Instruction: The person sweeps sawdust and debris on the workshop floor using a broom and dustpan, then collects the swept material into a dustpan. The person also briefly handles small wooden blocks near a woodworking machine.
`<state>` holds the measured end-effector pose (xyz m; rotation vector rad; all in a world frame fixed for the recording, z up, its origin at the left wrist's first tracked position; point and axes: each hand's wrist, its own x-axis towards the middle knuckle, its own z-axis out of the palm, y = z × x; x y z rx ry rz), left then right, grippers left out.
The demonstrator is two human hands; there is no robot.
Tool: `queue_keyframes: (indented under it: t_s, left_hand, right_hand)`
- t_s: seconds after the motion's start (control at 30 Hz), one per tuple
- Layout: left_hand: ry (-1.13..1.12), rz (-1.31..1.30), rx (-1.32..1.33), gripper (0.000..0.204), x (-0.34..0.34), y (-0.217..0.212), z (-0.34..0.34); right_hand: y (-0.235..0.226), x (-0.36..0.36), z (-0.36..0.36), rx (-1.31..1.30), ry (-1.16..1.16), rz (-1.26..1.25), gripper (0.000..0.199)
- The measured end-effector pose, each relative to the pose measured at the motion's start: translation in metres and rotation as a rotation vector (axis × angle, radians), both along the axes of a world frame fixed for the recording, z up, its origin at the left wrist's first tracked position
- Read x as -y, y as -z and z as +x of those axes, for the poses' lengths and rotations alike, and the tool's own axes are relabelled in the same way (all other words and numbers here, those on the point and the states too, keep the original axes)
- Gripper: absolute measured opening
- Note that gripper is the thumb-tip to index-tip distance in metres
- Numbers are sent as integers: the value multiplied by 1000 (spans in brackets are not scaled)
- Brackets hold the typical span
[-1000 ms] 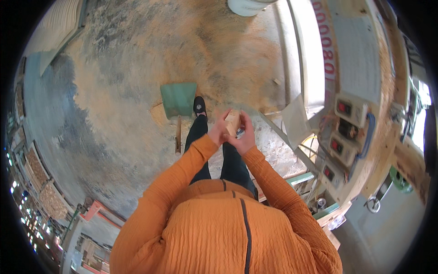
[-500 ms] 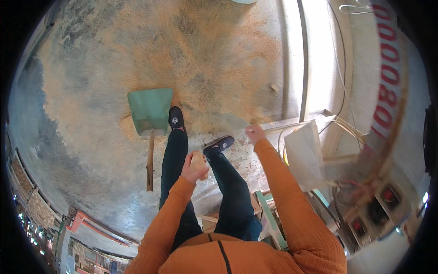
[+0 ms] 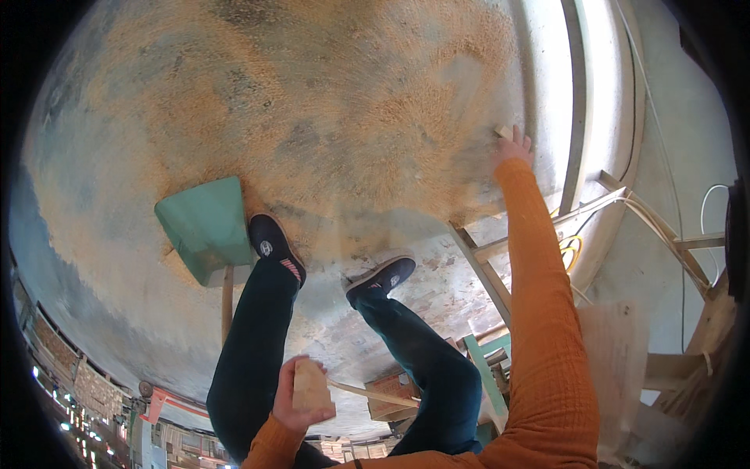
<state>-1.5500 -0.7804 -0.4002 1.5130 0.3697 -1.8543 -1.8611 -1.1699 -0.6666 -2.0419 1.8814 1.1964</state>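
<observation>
Low at the lower middle, my left hand [image 3: 289, 405] is closed around pale wood offcuts [image 3: 312, 386], held above the floor beside my left leg. My right arm stretches far out to the upper right. There my right hand [image 3: 515, 151] is at the floor, its fingers at a small pale wood block [image 3: 505, 132]. The thumb side touches the block while the other fingers are somewhat apart. How firmly it is gripped is hard to see.
Sawdust [image 3: 336, 102] covers much of the floor. A green dustpan [image 3: 207, 230] with a wooden handle lies by my left shoe [image 3: 273, 242]. A wooden frame [image 3: 488, 273] and cables [image 3: 574, 250] stand on the right, near a cardboard box [image 3: 391, 395].
My right hand has reached forward and right to the small block on the floor. My left hand, still holding the offcuts, is lower in view. My body has bent down and the view has shifted.
</observation>
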Motion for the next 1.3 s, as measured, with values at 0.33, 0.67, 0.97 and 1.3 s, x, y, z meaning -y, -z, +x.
queue_keyframes:
  t_s: [0.33, 0.67, 0.97, 1.3]
  left_hand:
    - [184, -144, 162, 95, 9, -2, -8]
    - [425, -207, 896, 92, 8, -35, 29]
    - [501, -271, 816, 89, -27, -11, 42]
    - [482, -238, 581, 86, -29, 1, 60]
  right_hand:
    - [34, -56, 13, 434, -32, -44, 26]
    - [-150, -256, 172, 1131, 912, 233, 17]
    - [-72, -260, 217, 709, 1091, 341, 21]
    - [105, -327, 189, 472, 1411, 9, 39]
